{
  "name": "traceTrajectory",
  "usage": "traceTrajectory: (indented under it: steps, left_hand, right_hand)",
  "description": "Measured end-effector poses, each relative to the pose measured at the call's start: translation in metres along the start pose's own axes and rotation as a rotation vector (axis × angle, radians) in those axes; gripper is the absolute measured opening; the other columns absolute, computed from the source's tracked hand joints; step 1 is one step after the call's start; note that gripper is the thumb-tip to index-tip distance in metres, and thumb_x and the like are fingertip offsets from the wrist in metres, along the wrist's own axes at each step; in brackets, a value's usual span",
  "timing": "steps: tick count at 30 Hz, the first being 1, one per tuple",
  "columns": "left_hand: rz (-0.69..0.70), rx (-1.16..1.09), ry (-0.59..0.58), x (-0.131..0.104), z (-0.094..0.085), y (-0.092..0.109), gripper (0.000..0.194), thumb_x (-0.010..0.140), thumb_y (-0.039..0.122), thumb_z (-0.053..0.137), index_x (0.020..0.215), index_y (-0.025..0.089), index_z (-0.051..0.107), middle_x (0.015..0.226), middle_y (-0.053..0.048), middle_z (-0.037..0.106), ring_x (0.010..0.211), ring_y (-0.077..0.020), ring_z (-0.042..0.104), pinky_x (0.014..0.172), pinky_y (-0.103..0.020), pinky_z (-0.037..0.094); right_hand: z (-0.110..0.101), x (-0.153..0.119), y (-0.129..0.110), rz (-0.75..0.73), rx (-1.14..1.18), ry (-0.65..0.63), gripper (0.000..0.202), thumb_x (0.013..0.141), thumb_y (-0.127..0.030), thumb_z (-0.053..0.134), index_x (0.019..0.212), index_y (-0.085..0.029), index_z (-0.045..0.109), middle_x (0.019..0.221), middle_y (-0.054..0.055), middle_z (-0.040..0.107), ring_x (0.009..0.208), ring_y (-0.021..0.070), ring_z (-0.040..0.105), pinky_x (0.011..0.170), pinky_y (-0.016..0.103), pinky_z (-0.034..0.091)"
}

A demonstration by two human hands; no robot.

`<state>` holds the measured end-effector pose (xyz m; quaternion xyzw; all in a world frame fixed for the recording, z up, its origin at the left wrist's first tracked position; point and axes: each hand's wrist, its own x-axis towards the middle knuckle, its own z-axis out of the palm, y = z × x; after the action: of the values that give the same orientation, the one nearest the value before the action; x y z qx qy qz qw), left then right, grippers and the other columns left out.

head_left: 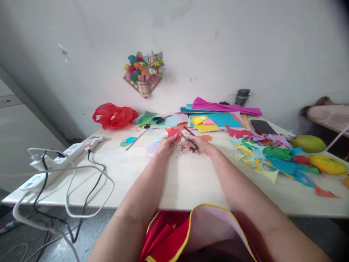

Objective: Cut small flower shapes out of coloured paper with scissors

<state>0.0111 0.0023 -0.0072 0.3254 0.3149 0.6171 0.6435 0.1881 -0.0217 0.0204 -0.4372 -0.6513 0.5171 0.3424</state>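
My left hand (167, 145) is closed on a small red paper cutout (173, 134), pinching its near edge. In my right hand (201, 144) is a pair of black-handled scissors (192, 143), the fingers wrapped about the handles. The scissor blades point up and left beside the red paper; I cannot tell whether they touch it. Tiny red scraps (183, 147) lie on the table between the hands. An orange flower-shaped paper (206, 138) rests just beyond my right hand. Purple (152, 147) and blue paper rounds lie left of my left hand.
Coloured paper scraps (261, 153) and mangoes (327, 164) cover the right side, near a phone (263, 127). Paper sheets (226, 120) and another pair of scissors (161, 119) lie at the back. A red plastic bag (114, 115) and a power strip (57, 163) with cables stand left.
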Motion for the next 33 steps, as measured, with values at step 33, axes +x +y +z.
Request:
traceTrajectory:
  steps: [33]
  left_hand:
    - [-0.021, 0.037, -0.077, -0.003, 0.001, 0.003, 0.008, 0.069, 0.005, 0.07, 0.074, 0.011, 0.069, 0.079, -0.009, 0.076, 0.082, -0.0235, 0.076, 0.095, -0.04, 0.058]
  right_hand:
    - [-0.012, 0.005, 0.012, -0.062, 0.006, -0.011, 0.027, 0.084, -0.043, 0.069, 0.083, -0.017, 0.062, 0.059, -0.002, 0.062, 0.042, 0.0069, 0.052, 0.033, 0.016, 0.032]
